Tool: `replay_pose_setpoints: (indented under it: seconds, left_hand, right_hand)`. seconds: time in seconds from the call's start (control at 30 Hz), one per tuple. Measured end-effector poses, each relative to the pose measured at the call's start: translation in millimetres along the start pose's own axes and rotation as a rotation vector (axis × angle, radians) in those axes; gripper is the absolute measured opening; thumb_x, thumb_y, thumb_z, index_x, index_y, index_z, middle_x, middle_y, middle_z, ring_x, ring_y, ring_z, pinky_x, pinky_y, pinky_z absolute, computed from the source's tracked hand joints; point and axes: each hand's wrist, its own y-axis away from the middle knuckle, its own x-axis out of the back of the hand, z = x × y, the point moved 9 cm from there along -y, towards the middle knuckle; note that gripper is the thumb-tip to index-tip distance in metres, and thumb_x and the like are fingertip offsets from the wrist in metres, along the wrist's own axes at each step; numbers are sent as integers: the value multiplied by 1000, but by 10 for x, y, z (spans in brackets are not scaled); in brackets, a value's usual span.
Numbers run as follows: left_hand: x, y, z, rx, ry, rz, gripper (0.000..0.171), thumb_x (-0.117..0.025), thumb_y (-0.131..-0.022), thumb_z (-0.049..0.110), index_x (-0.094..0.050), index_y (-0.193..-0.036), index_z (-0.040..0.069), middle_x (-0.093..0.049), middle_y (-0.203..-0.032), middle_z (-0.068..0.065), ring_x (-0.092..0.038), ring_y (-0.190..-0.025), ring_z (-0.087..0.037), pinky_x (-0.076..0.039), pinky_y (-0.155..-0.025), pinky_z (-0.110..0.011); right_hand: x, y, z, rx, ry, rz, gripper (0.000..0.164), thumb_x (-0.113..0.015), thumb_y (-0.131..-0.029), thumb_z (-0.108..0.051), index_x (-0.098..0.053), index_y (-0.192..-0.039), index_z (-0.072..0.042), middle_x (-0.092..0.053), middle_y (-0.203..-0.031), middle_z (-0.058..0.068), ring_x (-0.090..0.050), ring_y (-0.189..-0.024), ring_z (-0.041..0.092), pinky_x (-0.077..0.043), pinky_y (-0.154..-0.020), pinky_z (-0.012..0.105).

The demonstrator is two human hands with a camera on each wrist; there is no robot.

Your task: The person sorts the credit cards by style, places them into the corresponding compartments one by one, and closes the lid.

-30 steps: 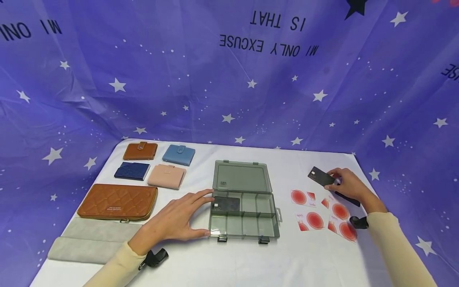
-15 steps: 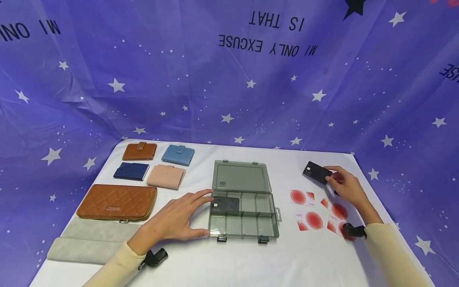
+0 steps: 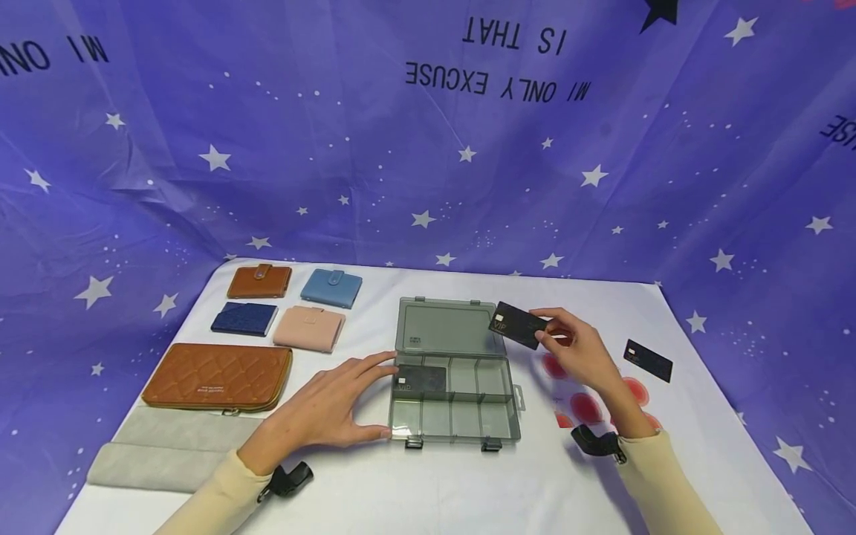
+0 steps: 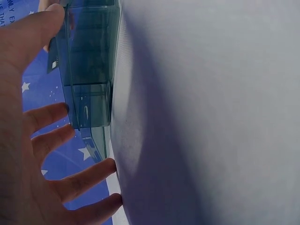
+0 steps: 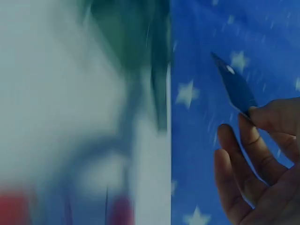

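My right hand (image 3: 578, 353) pinches a black VIP card (image 3: 515, 325) by its right end, held above the table beside the raised lid. In the right wrist view the same card (image 5: 234, 86) sticks out between thumb and fingers. A clear grey-green compartment box (image 3: 455, 401) stands with its lid (image 3: 449, 327) laid back. Across its rear left compartments lies another black card (image 3: 420, 380). My left hand (image 3: 328, 405) touches the box's left side, thumb at the front corner and fingers at the back; in the left wrist view its fingers (image 4: 89, 180) are spread.
A third black card (image 3: 649, 361) lies at the right. Several red-and-white cards (image 3: 585, 409) are partly hidden under my right arm. To the left are small wallets in brown (image 3: 259, 282), blue (image 3: 331, 288), navy (image 3: 244, 319) and pink (image 3: 310, 329), a quilted brown purse (image 3: 217, 375) and a grey pouch (image 3: 167, 449).
My right hand has carried the black card leftward from the right side to beside the box lid, uncovering the card lying at the right. My left hand stays at the box.
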Motion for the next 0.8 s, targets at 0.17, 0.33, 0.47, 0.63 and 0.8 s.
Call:
replay_pose_setpoints:
  seconds: [0.17,0.33,0.47,0.63,0.8]
  left_hand:
    - [-3,-1,-5,7,2,-5,92,-67,-88,81,-52,-159,25,-35,-173,12,-55,-142,-18,-58,-95,-49]
    - [-8,-1,-7,9,17,-14,91,-71,-89,78,-52,-160,24,-36,-173,10,-54,-144,-19,-57,-99,-49]
    - [-7,3,-4,9,31,-17,91,-73,-89,75,-51,-160,24,-36,-173,9,-52,-145,-18,-56,-100,-49]
    - [-19,5,8,4,49,-21,91,-73,-89,75,-50,-161,22,-36,-174,6,-52,-145,-18,-56,-100,-49]
    - [-15,8,6,7,60,-24,92,-73,-89,74,-50,-161,22,-36,-174,6,-51,-146,-18,-56,-101,-50]
  right_hand:
    - [-386,63,-305,44,-61,-70,38,-75,-99,0,-72,-135,-11,-75,-93,4,-75,-87,21,-60,-81,24]
    - [-721,137,-455,51,-50,-148,38,-77,-99,-4,-73,-135,-15,-71,-90,-2,-74,-81,24,-61,-77,28]
    - [-941,199,-503,54,-25,-205,38,-78,-99,-5,-74,-135,-15,-69,-90,-5,-73,-78,21,-61,-74,29]
    - [-1085,263,-567,74,34,-221,38,-79,-98,-6,-74,-134,-17,-68,-89,-9,-71,-80,7,-62,-78,28]
    - [-1169,268,-630,87,77,-218,37,-79,-98,-7,-75,-133,-18,-67,-89,-11,-73,-81,5,-62,-76,27]
